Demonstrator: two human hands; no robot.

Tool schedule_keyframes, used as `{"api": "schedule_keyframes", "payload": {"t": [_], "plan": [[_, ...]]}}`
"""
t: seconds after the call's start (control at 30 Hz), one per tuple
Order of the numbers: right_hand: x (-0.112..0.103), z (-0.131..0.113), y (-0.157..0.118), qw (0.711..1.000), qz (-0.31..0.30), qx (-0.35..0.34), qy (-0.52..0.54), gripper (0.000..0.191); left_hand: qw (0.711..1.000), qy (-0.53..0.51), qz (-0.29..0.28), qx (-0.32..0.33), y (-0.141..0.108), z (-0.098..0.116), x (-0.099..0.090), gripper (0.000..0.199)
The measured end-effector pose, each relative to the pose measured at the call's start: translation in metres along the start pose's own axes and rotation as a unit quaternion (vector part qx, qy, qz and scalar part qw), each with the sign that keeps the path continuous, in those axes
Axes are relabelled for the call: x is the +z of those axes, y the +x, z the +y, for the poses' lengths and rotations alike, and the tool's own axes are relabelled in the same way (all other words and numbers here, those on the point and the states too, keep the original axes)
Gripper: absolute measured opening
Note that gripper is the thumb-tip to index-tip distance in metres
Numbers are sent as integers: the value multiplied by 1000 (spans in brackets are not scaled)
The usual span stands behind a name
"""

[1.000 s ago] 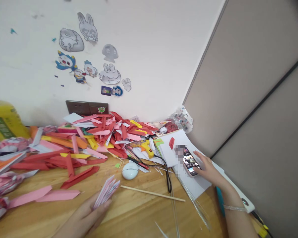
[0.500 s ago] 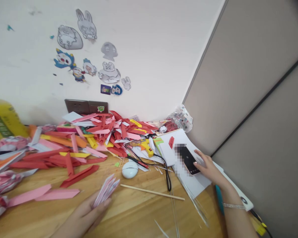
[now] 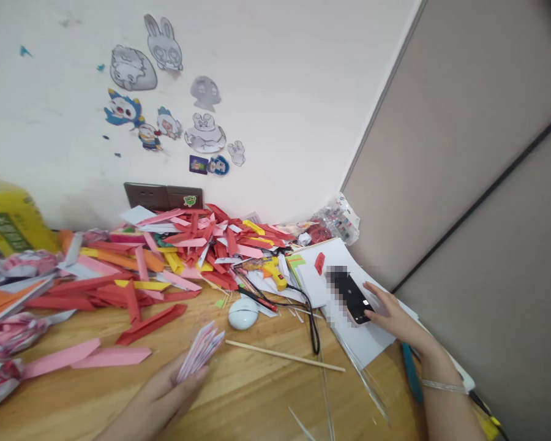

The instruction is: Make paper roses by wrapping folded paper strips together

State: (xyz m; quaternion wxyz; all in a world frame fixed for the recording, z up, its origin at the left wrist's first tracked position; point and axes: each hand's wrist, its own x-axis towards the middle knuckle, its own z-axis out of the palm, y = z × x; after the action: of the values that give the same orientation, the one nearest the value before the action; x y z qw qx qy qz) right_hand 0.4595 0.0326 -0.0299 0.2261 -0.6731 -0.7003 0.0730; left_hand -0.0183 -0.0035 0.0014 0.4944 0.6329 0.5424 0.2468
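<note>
My left hand (image 3: 177, 389) is closed around a bundle of folded pink and white paper (image 3: 201, 352), held above the wooden table's near part. Over at the right, my right hand (image 3: 392, 313) is spread beside a black-screened phone (image 3: 351, 297), its fingertips at the phone's right edge. The phone lies on white paper sheets (image 3: 371, 346). Between the hands are a white rounded mouse (image 3: 243, 313) and a thin wooden stick (image 3: 284, 354).
Red, pink, orange and yellow folded papers (image 3: 197, 242) pile along the wall. A yellow glue gun (image 3: 273, 272) with a black cable lies mid-table. A yellow bottle (image 3: 16, 214) stands far left. Clear thin rods (image 3: 365, 383) and a teal object (image 3: 411, 372) lie at right.
The whole view has shifted slightly, with objects a little further right. My left hand keeps its hold on the bundle, and my right hand remains at the phone's edge.
</note>
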Motion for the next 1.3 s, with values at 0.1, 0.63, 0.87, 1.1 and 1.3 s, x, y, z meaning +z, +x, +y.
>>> {"api": "schedule_keyframes", "payload": {"t": [0.1, 0.63, 0.87, 1.1, 1.3], "plan": [[2, -4, -1, 1000, -5, 14, -1, 64, 1000, -4, -1, 1, 0, 0, 0, 65], [4, -39, 11, 997, 74, -21, 20, 45, 1000, -11, 2, 16, 1, 2, 2, 65], [4, -43, 12, 996, 83, -24, 11, 42, 1000, -24, 4, 15, -2, 0, 2, 66], [4, -37, 12, 995, 99, 17, -2, 45, 1000, -18, 19, 4, -1, 0, 1, 70], [3, -29, 12, 994, 100, 34, -1, 49, 1000, -22, 10, 19, 1, -1, 1, 69]]}}
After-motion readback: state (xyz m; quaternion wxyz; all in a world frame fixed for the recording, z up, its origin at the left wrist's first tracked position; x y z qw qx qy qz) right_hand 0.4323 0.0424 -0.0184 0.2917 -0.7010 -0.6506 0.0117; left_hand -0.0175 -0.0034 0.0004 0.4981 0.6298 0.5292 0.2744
